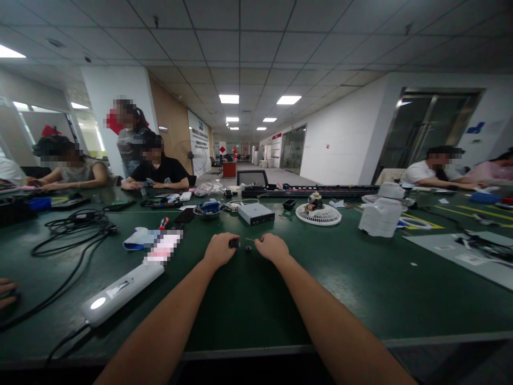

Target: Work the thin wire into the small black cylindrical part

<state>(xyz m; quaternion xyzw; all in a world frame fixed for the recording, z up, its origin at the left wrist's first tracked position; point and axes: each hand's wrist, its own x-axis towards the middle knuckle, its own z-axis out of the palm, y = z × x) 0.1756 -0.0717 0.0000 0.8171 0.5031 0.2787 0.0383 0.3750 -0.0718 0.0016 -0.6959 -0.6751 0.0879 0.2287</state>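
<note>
On my feed, the 2 bare hands meet near the middle of the frame, over a dark green table point(256, 315). I have the left hand point(218, 251) with its fingers closed around a small black part point(234, 243), whose end shows at the fingertips. My right hand point(272, 247) pinches a thin metal rod point(250, 239) that points left, across the gap between the hands; I cannot tell whether its tip touches anything. Just below the rod, at the centre of the frame, 1 small dark round piece point(248, 248) rests on the table.

Past the hands I see a grey box-shaped drive point(256, 214) at centre, a white round grille point(318, 215) to its right, and a white plastic container point(380, 218) farther right. At lower left lies a long white device point(124, 294); above it, a coiled black cable point(52, 248). At upper left, 1 co-worker in a black top point(160, 174) sits across the table.
</note>
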